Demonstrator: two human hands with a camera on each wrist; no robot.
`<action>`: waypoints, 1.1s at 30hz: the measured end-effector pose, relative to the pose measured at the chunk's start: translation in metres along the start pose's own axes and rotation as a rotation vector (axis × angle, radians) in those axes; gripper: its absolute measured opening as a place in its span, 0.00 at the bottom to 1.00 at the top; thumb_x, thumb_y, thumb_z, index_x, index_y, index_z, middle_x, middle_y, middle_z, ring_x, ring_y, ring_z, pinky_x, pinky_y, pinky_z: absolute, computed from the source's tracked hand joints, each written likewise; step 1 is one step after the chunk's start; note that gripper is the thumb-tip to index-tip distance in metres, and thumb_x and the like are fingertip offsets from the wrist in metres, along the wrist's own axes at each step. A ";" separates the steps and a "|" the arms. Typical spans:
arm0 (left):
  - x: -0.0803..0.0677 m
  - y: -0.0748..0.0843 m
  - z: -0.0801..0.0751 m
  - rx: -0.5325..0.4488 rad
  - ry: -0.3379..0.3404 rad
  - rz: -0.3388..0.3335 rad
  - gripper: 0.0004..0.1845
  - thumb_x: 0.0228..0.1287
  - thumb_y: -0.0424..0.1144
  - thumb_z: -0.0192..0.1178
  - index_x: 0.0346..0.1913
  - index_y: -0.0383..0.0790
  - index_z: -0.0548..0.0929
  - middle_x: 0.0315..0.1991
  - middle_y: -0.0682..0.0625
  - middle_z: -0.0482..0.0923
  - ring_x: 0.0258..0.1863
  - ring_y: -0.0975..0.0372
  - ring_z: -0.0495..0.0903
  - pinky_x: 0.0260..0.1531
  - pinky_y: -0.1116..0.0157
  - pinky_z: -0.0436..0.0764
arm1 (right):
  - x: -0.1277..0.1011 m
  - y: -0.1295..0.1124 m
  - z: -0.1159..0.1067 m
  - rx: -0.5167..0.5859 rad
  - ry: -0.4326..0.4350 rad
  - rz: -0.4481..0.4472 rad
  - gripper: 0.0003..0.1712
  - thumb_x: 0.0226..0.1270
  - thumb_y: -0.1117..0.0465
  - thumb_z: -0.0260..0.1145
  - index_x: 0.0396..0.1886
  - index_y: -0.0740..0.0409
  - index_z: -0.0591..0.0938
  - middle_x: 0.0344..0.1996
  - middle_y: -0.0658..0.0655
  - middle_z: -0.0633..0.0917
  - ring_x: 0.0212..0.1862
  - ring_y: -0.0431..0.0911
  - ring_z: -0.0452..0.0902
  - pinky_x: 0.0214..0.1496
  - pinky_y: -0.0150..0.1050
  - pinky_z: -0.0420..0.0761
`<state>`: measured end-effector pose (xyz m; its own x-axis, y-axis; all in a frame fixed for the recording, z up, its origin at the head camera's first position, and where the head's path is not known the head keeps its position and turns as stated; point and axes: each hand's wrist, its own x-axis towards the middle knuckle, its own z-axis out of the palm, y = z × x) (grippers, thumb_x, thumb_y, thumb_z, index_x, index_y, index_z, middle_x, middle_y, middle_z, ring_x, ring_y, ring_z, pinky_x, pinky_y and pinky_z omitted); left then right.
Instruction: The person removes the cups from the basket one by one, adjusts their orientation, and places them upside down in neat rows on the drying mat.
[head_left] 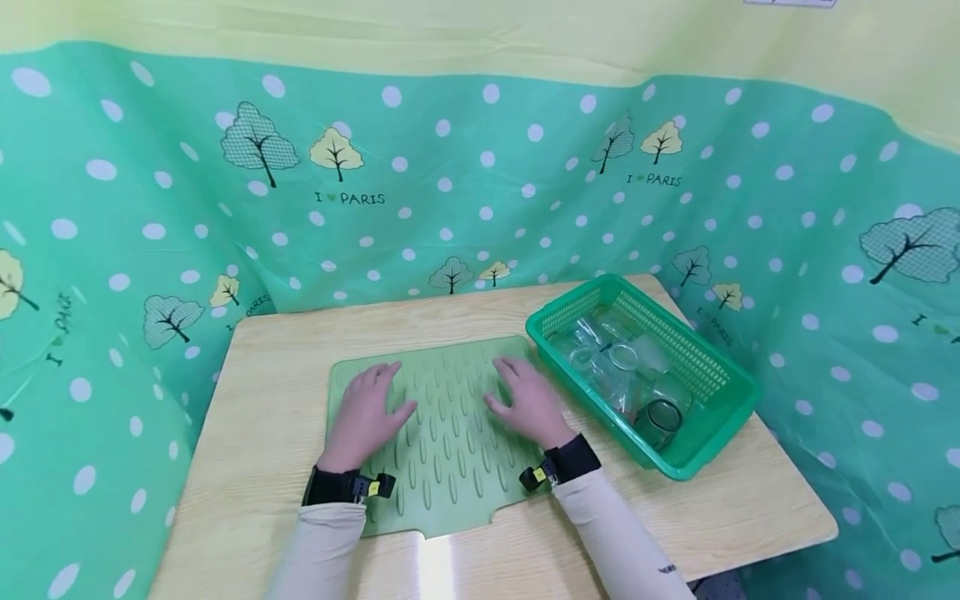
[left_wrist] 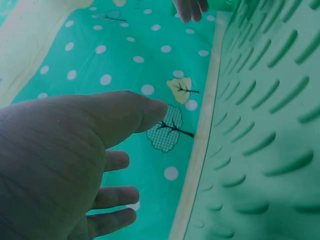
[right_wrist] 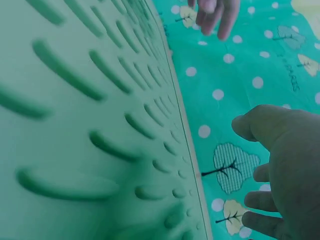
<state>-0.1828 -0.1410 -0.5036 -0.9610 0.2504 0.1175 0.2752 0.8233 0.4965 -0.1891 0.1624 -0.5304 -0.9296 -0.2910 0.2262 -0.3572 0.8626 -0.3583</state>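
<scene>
The fingers (head_left: 384, 377) of the left hand (head_left: 365, 417) lie straight and spread, flat on the green ridged mat (head_left: 450, 450), holding nothing. The right hand (head_left: 528, 402) rests the same way, just right of the mat's middle, fingers relaxed and empty. The mat lies on the desk (head_left: 262, 433), its long axis running away from the person. Just beyond the right hand stands a green basket (head_left: 712, 421) of clear glass jars (head_left: 630, 375), nearer that hand; nothing stands between.
</scene>
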 end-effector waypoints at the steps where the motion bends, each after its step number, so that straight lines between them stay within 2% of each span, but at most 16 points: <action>1: 0.000 0.001 0.002 -0.008 0.001 0.006 0.42 0.69 0.52 0.67 0.77 0.34 0.65 0.72 0.30 0.66 0.72 0.37 0.64 0.74 0.38 0.60 | -0.002 -0.002 -0.002 0.004 0.007 -0.014 0.40 0.71 0.45 0.69 0.75 0.60 0.71 0.71 0.63 0.74 0.71 0.59 0.70 0.73 0.55 0.73; 8: -0.006 -0.002 0.013 -0.052 0.037 0.027 0.42 0.68 0.49 0.68 0.77 0.33 0.64 0.72 0.29 0.65 0.72 0.36 0.63 0.72 0.36 0.60 | -0.015 -0.006 -0.017 -0.030 0.047 -0.078 0.35 0.70 0.50 0.70 0.72 0.59 0.75 0.67 0.61 0.78 0.68 0.54 0.75 0.69 0.49 0.78; 12: -0.003 -0.003 0.014 -0.064 0.062 0.061 0.42 0.69 0.49 0.67 0.77 0.33 0.64 0.73 0.30 0.65 0.72 0.36 0.63 0.72 0.36 0.61 | -0.019 -0.007 -0.030 -0.049 0.129 -0.119 0.32 0.69 0.54 0.72 0.68 0.60 0.77 0.63 0.60 0.80 0.63 0.53 0.77 0.63 0.47 0.82; 16: -0.004 -0.006 0.013 -0.077 0.068 0.044 0.41 0.69 0.49 0.67 0.78 0.34 0.64 0.73 0.30 0.65 0.72 0.37 0.63 0.72 0.36 0.62 | -0.015 -0.005 -0.060 0.022 0.272 -0.169 0.26 0.64 0.63 0.72 0.61 0.64 0.81 0.55 0.63 0.83 0.57 0.56 0.79 0.55 0.49 0.86; 19: -0.009 -0.011 0.014 -0.083 0.053 0.016 0.41 0.69 0.48 0.68 0.78 0.34 0.64 0.72 0.30 0.66 0.72 0.37 0.64 0.71 0.36 0.64 | -0.008 0.013 -0.084 0.016 0.292 -0.117 0.25 0.64 0.65 0.72 0.61 0.64 0.80 0.54 0.64 0.82 0.55 0.58 0.79 0.50 0.51 0.86; 21: -0.014 -0.013 0.014 -0.085 0.039 0.007 0.41 0.69 0.48 0.68 0.78 0.34 0.64 0.72 0.30 0.66 0.72 0.37 0.64 0.71 0.36 0.65 | -0.006 0.033 -0.097 -0.012 0.235 -0.027 0.27 0.66 0.65 0.71 0.64 0.64 0.78 0.57 0.66 0.80 0.56 0.60 0.78 0.48 0.52 0.86; 23: -0.017 -0.016 0.014 -0.081 0.032 0.004 0.41 0.69 0.48 0.68 0.77 0.34 0.64 0.72 0.31 0.66 0.72 0.37 0.65 0.70 0.37 0.66 | -0.007 0.054 -0.108 -0.052 0.135 0.094 0.30 0.68 0.61 0.70 0.68 0.64 0.75 0.60 0.68 0.77 0.58 0.62 0.77 0.48 0.55 0.86; 26: -0.019 -0.018 0.011 -0.080 0.026 0.008 0.42 0.69 0.49 0.68 0.78 0.33 0.64 0.72 0.31 0.67 0.72 0.38 0.65 0.70 0.38 0.66 | -0.011 0.080 -0.122 -0.039 -0.038 0.252 0.36 0.72 0.55 0.67 0.74 0.66 0.69 0.66 0.73 0.72 0.63 0.67 0.73 0.56 0.63 0.81; 28: -0.018 -0.018 0.008 -0.079 0.025 0.010 0.42 0.69 0.49 0.68 0.78 0.33 0.64 0.72 0.32 0.66 0.72 0.38 0.65 0.71 0.39 0.66 | -0.014 0.090 -0.130 -0.009 -0.126 0.318 0.40 0.73 0.51 0.66 0.75 0.67 0.67 0.68 0.75 0.70 0.66 0.70 0.69 0.61 0.67 0.77; 31: -0.015 -0.018 0.001 -0.079 0.024 0.008 0.43 0.69 0.50 0.68 0.78 0.33 0.63 0.72 0.32 0.66 0.72 0.39 0.64 0.71 0.39 0.66 | -0.017 0.097 -0.138 0.039 -0.204 0.331 0.43 0.71 0.49 0.68 0.76 0.68 0.66 0.70 0.76 0.68 0.69 0.72 0.66 0.63 0.70 0.74; 33: -0.014 -0.018 -0.004 -0.080 0.025 0.001 0.43 0.68 0.50 0.68 0.78 0.34 0.63 0.72 0.32 0.66 0.72 0.38 0.64 0.71 0.39 0.65 | -0.017 0.098 -0.138 0.045 -0.226 0.290 0.43 0.69 0.50 0.71 0.76 0.68 0.67 0.70 0.76 0.70 0.68 0.72 0.68 0.62 0.69 0.76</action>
<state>-0.1747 -0.1612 -0.5109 -0.9613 0.2377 0.1393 0.2744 0.7795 0.5631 -0.1954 0.3087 -0.4446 -0.9876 -0.1257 -0.0944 -0.0751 0.9048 -0.4191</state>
